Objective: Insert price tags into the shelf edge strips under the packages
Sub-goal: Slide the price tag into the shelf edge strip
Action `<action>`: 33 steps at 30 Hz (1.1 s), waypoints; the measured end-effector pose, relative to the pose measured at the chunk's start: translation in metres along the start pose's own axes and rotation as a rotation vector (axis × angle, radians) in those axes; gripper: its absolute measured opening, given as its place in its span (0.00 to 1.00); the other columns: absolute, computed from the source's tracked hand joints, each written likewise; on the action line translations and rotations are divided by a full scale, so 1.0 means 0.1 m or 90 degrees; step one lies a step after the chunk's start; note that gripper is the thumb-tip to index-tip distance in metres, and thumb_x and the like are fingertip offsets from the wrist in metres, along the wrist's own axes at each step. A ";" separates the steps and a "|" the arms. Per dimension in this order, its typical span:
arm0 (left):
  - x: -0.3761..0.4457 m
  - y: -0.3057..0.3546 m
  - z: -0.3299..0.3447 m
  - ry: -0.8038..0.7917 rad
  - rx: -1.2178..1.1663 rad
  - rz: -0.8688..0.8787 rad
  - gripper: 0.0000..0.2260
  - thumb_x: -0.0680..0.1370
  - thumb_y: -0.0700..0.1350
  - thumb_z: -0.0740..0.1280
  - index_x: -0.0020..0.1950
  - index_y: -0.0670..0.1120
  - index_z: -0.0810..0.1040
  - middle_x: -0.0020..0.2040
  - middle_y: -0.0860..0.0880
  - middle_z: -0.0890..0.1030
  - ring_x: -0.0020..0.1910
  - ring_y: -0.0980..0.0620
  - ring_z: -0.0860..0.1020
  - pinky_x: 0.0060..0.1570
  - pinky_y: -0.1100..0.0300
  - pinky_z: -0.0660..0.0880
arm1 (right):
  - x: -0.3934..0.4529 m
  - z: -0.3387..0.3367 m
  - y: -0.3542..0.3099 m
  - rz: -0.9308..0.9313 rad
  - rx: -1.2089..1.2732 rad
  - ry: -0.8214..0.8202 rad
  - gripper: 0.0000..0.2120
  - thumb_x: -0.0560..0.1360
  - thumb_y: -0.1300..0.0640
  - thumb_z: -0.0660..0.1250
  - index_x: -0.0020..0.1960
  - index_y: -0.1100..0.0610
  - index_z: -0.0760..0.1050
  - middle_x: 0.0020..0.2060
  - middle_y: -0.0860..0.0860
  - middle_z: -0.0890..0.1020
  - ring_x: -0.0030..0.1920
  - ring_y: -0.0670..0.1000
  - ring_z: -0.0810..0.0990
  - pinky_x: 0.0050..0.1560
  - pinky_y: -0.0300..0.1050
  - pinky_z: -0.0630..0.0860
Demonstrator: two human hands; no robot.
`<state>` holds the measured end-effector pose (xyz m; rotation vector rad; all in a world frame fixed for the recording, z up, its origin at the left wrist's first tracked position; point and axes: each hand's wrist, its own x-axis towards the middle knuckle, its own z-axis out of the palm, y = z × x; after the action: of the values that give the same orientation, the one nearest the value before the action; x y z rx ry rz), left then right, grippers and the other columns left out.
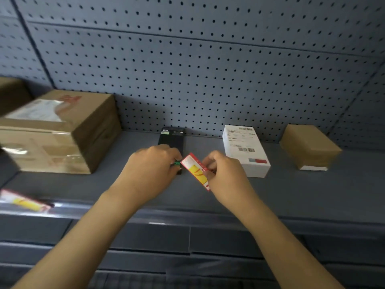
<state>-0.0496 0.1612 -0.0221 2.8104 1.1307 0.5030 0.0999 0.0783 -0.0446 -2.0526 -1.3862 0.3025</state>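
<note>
Shelf (291, 190) | black box (170, 138) behind left hand (150, 170) | white box (243, 149) right

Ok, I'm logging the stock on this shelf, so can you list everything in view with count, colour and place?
large cardboard box: one, brown with tape, left on the shelf
second cardboard box: one, brown, far left edge, mostly cut off
black package: one, flat, centre back, partly behind the left hand
white box: one, white with labels, right of centre
small cardboard box: one, brown, far right
price tag in hand: one, red and yellow, centre
price tag in strip: one, red and yellow, front edge at left
pegboard: grey, back wall
left hand: holds something small and green
right hand: pinches the tag
</note>
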 end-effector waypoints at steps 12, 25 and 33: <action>-0.61 -0.47 0.00 -0.041 0.003 -0.054 0.12 0.76 0.45 0.63 0.57 0.54 0.78 0.51 0.52 0.81 0.48 0.48 0.80 0.47 0.53 0.78 | -0.28 0.44 -0.42 -0.046 0.025 -0.050 0.09 0.75 0.61 0.67 0.55 0.56 0.77 0.47 0.53 0.84 0.45 0.52 0.81 0.45 0.51 0.80; -0.75 -0.67 0.22 -0.138 -0.006 0.041 0.10 0.78 0.42 0.59 0.55 0.50 0.76 0.53 0.47 0.80 0.48 0.43 0.79 0.43 0.54 0.74 | -0.39 0.72 -0.58 -0.005 -0.009 -0.015 0.09 0.74 0.63 0.67 0.53 0.55 0.77 0.45 0.53 0.84 0.42 0.51 0.82 0.42 0.51 0.81; -0.87 -0.65 0.38 -0.101 0.017 0.117 0.11 0.79 0.40 0.59 0.60 0.48 0.70 0.48 0.46 0.80 0.43 0.43 0.80 0.38 0.53 0.75 | -0.48 0.81 -0.48 -0.022 0.053 0.015 0.05 0.74 0.64 0.68 0.48 0.57 0.77 0.43 0.53 0.83 0.42 0.50 0.81 0.44 0.52 0.81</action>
<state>-0.1391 0.1505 -0.0935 2.9313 0.8605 0.2724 0.0021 0.0779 -0.0849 -1.9566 -1.3706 0.3144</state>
